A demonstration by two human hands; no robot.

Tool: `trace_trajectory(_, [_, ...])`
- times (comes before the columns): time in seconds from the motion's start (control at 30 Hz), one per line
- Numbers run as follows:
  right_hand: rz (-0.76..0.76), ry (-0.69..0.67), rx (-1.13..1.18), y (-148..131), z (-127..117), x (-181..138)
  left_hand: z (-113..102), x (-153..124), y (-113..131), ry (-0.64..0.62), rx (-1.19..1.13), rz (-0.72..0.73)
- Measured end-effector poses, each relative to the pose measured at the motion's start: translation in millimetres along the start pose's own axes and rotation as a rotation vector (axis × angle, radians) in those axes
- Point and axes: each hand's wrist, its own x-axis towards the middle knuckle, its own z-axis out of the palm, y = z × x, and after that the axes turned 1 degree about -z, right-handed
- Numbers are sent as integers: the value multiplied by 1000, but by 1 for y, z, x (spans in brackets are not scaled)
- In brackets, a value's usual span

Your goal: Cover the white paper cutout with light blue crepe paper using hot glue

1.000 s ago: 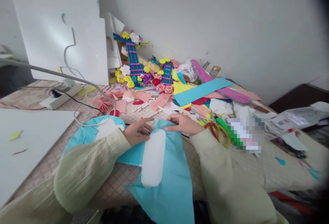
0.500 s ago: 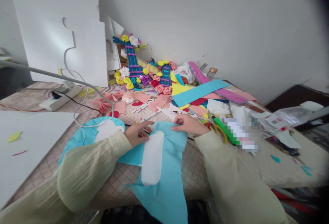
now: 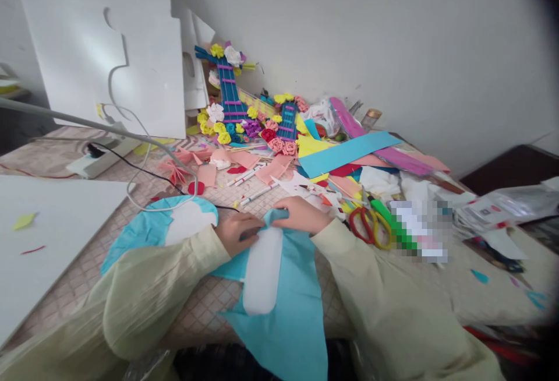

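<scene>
A light blue paper sheet lies in front of me and hangs over the table's near edge. On it lies a long white foam piece. My left hand presses on the paper at the foam's far end, fingers curled down. My right hand pinches the paper's far edge and folds it over the foam's tip. Both hands nearly touch. A second blue sheet with a white foam shape lies to the left, partly under my left sleeve.
Red and yellow scissors and a green tool lie right of my hands. Paper flowers and blue stick ladders pile at the wall. White foam boards stand at back left, one lies flat at left. A power strip and cables cross the table.
My right hand has moved left toward my left hand and lifted the blue paper's far edge over the foam's end. The left hand's fingers have curled in.
</scene>
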Motion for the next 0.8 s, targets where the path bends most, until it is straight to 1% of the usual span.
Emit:
trace_trajectory(0.2, [-39, -4, -8, 2, 8, 1, 7, -5, -5, 53, 124, 96])
trace_trajectory(0.37, [-44, 5, -35, 0, 13, 0, 9, -8, -5, 71, 156, 130])
trace_trajectory(0.63, [-18, 11, -101, -12, 18, -7, 13, -12, -2, 108, 188, 84])
trace_trajectory(0.8, [-20, 50, -242, -17, 29, -17, 13, -12, 1, 109, 214, 33])
